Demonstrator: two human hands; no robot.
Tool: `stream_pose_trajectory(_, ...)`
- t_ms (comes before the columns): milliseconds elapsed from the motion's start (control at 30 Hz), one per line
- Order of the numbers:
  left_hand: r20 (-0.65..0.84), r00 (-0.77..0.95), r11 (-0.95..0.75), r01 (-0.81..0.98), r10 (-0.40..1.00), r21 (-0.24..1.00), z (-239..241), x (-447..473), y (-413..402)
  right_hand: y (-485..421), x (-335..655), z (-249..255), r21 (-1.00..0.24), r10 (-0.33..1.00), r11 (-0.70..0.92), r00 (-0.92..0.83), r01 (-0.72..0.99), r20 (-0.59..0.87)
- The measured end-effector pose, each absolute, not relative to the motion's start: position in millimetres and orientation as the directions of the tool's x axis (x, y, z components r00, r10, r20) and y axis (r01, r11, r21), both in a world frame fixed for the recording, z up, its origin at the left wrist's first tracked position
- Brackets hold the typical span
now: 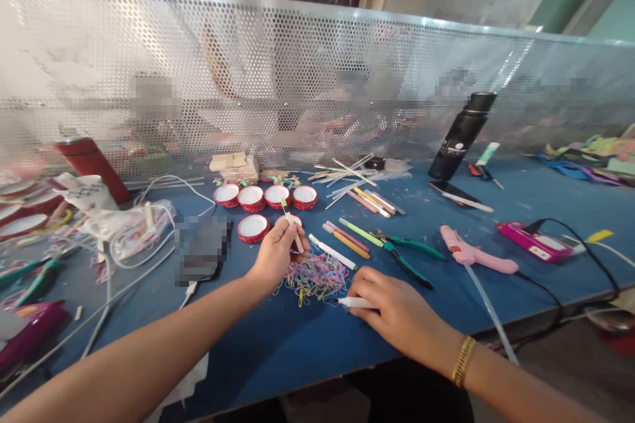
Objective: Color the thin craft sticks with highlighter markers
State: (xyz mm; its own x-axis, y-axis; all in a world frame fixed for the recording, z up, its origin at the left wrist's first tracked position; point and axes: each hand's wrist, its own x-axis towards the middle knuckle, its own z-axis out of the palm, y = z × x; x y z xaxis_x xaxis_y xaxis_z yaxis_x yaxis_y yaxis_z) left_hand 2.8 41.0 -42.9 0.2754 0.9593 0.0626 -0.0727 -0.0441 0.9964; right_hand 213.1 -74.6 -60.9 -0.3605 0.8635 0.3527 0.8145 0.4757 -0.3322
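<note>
My left hand (276, 254) is closed on a wooden stick (292, 219) with a green and red tip, held upright over the blue table (278, 337). My right hand (391, 307) rests on the table with its fingers curled on a white stick (353, 303) lying flat. Between my hands lies a heap of thin coloured rubber bands (315, 275). Behind my left hand stand several red-rimmed round lids (252, 197) with white insides.
Coloured sticks (347, 238), green-handled pliers (407, 254) and a pink glue gun (471, 252) lie right of centre. A black bottle (461, 135), a magenta device (536, 242) with cable, a red flask (89, 162) and a perforated metal screen (317, 79) stand around; people work behind the screen.
</note>
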Motion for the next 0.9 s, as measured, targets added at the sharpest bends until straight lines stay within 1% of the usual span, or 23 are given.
stream_pose_trajectory(167,0.011,0.278,0.013,-0.084,0.96,0.996,-41.1,3.1,37.4,-74.9,210.6,-68.3,-0.329,0.857,0.488,-0.37,0.809,0.359)
stream_pose_trajectory(233,-0.011,0.27,0.034,-0.079,0.963,0.996,-40.2,3.5,36.4,-71.2,209.8,-69.9,-0.387,0.857,0.48,-0.326,0.787,0.4)
stream_pose_trajectory(300,-0.038,0.256,0.06,-0.08,0.966,0.995,-39.1,4.3,35.9,-63.7,208.3,-67.0,-0.523,0.872,0.443,-0.217,0.728,0.438)
stream_pose_trajectory(333,-0.049,0.252,0.072,-0.085,0.967,0.994,-38.4,4.6,35.7,-58.4,207.0,-63.6,-0.613,0.89,0.407,-0.141,0.678,0.434)
stream_pose_trajectory(367,-0.055,0.25,0.081,-0.095,0.967,0.992,-37.7,4.9,35.6,-52.2,205.1,-59.3,-0.711,0.914,0.352,-0.06,0.609,0.401)
stream_pose_trajectory(433,-0.052,0.256,0.089,-0.135,0.965,0.987,-36.1,5.2,34.7,-38.6,199.2,-49.5,-0.887,0.961,0.205,0.084,0.413,0.262)
stream_pose_trajectory(500,-0.047,0.283,0.108,-0.204,0.958,0.973,-34.4,4.8,32.8,-25.9,190.5,-40.7,-0.983,0.982,0.08,0.159,0.163,0.106)
stream_pose_trajectory(567,-0.055,0.32,0.143,-0.257,0.946,0.956,-32.9,4.1,29.7,-16.8,180.3,-35.3,-0.999,0.984,0.02,0.177,-0.032,0.014)
stream_pose_trajectory(633,-0.065,0.363,0.166,-0.253,0.93,0.953,-31.7,3.5,26.2,-12.4,170.6,-33.6,-0.993,0.982,-0.002,0.19,-0.12,-0.025)
stream_pose_trajectory(767,-0.05,0.386,0.12,-0.16,0.921,0.98,-31.7,4.0,22.7,-12.3,157.8,-36.6,-0.991,0.976,0.006,0.216,-0.132,-0.023)
stream_pose_trajectory(900,-0.06,0.373,0.116,-0.129,0.926,0.985,-35.3,4.3,25.2,-12.9,152.7,-41.5,-0.995,0.971,0.035,0.237,-0.094,0.012)
